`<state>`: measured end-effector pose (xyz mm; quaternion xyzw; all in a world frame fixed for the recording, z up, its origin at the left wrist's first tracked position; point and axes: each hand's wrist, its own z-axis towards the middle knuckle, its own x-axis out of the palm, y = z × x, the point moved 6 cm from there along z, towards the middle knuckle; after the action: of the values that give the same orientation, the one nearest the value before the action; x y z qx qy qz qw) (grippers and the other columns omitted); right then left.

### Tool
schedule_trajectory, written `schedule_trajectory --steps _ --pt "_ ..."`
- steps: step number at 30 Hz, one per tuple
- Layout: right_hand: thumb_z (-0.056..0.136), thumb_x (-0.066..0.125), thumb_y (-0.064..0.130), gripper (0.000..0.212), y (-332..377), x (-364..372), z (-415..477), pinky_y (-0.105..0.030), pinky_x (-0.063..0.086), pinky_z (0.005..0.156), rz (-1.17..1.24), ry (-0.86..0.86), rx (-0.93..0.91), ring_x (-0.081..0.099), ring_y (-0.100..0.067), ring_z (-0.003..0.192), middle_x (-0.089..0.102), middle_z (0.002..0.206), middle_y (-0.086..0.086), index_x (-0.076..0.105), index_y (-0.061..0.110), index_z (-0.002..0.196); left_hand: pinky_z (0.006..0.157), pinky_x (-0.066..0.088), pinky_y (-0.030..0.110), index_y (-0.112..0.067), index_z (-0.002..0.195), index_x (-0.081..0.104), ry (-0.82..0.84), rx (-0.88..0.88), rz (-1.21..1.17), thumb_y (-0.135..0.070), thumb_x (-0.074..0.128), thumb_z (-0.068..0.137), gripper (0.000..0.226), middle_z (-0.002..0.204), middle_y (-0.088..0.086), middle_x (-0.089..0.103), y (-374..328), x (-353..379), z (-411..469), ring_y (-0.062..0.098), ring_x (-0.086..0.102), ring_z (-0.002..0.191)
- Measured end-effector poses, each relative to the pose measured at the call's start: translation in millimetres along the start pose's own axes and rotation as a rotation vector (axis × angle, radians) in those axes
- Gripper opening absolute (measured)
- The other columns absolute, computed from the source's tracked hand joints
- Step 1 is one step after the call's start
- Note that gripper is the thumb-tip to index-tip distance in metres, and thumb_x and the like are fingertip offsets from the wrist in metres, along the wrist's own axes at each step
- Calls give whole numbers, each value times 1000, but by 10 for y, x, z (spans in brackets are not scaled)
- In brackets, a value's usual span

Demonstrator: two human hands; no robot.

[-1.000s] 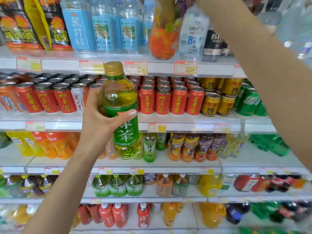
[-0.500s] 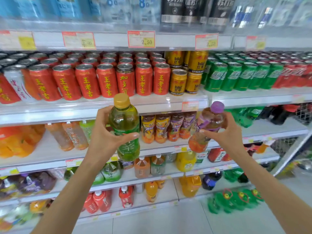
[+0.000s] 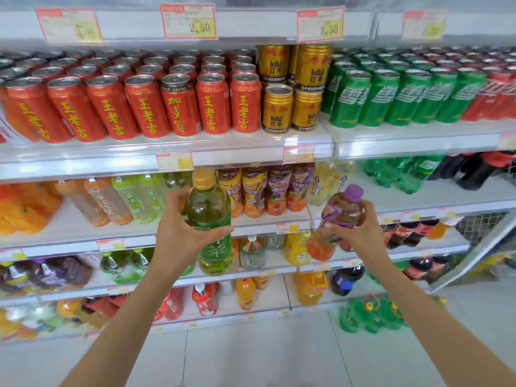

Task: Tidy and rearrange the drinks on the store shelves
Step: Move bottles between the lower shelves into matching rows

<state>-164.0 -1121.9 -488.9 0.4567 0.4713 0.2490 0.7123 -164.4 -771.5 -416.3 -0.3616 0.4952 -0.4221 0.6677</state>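
The fingers (image 3: 178,197) of the left hand (image 3: 178,236) curl round the back of a green tea bottle (image 3: 209,210) and the thumb presses across the front of its label. The bottle is gripped at the waist and stands upright, yellow cap on top, in the air before the middle shelf (image 3: 257,225). The right hand (image 3: 363,233) is wrapped round a smaller purple-capped bottle (image 3: 342,212), fingertips on the label and thumb up near the shoulder. That bottle leans to the left, with its orange base lowest. Both bottles are off the shelves, just in front of the rows of juice and apart from each other. Behind them stand purple-labelled juice bottles (image 3: 290,188), which look to me like mates of the one in the right hand, so I'd guess it belongs there. Some darker green bottles (image 3: 120,265) one shelf down, blurred, may be the tea's row, though I can't be sure. To do this well I'd set one down at a time. The tilted bottle should be straightened first, then slid in base first over the shelf's front lip with its label facing out and without nudging its neighbours. Above, red cans (image 3: 178,107), gold cans (image 3: 279,107) and green cans (image 3: 391,96) sit in tidy rows.
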Motion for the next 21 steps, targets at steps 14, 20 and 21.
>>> schedule_trajectory --steps 14,20,21 --pt "71 79 11 45 187 1238 -506 -22 55 70 364 501 192 64 -13 85 67 98 -1 56 15 110 82 51 38 -31 111 44 -245 -376 45 -48 84 34 88 100 -10 61 796 -267 -910 18 61 94" --pt "64 81 15 59 469 1818 -945 -26 53 59 499 747 265 67 -22 81 67 100 -12 53 10 116 75 53 34 -26 115 46 -323 -443 78 -47 86 38 89 101 -5 62 922 -544 -1264 16 62 91" --pt "60 80 19 63 548 1884 -1012 -25 53 59 496 769 243 67 -22 82 67 101 -12 53 10 116 73 52 33 -27 114 46 -338 -448 84 -39 90 42 84 99 -7 62 949 -601 -1298 17 62 91"
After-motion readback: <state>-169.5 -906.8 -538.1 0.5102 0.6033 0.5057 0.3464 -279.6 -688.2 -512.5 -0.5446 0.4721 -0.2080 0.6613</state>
